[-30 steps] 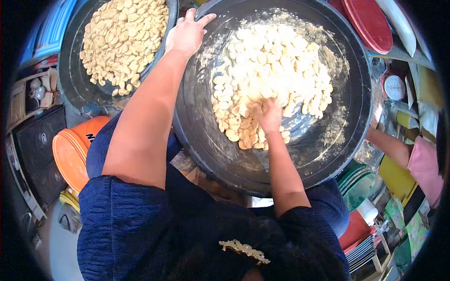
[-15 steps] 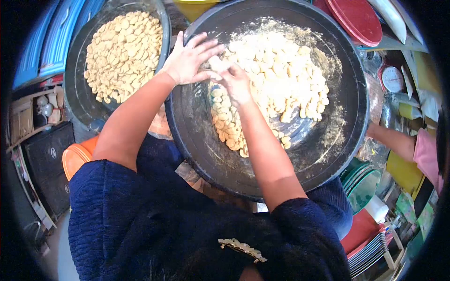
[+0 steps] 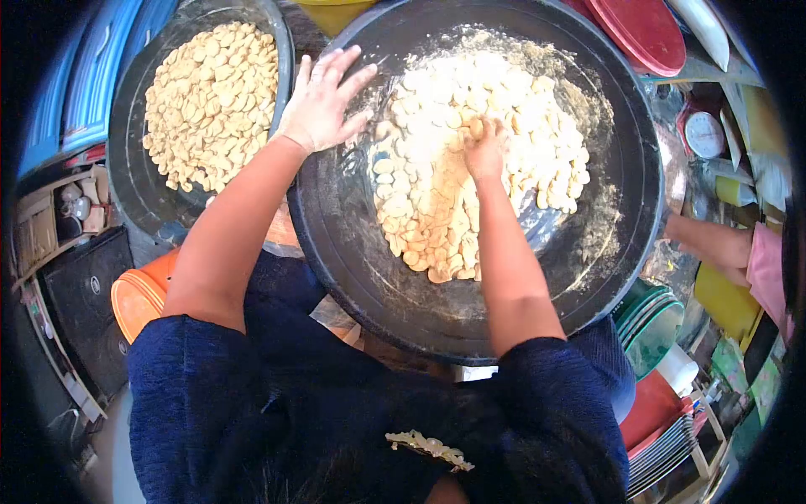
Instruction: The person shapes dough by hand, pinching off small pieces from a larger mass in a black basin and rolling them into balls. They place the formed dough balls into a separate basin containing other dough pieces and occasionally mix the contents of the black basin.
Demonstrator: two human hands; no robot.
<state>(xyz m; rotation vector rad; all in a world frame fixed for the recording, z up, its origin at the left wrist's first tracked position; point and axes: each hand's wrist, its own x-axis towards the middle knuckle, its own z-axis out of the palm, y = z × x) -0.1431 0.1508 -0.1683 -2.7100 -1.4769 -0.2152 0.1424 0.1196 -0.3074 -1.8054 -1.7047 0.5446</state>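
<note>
A large black basin (image 3: 353, 286) holds a heap of pale, flattened dough-like pieces (image 3: 428, 193) with whitish powder around them. At the basin's upper left side, my left hand (image 3: 323, 105) is spread with its fingers apart, holding nothing. My right hand (image 3: 487, 147) is in the middle of the heap, its fingers curled around a pale piece (image 3: 477, 128). A second dark basin (image 3: 126, 168) stands on the left, with a pile of similar tan pieces (image 3: 214, 97) in it.
Another person's arm (image 3: 709, 244) reaches to the large basin's right rim. Orange containers (image 3: 141, 294) stand at lower left, green ones (image 3: 651, 332) at lower right. A red lid (image 3: 642, 34) is at upper right, beside a round scale (image 3: 703, 134).
My right hand has moved right, away from my left hand, into the heap. My left hand has shifted slightly left and up. More pieces now lie on the heap's left side.
</note>
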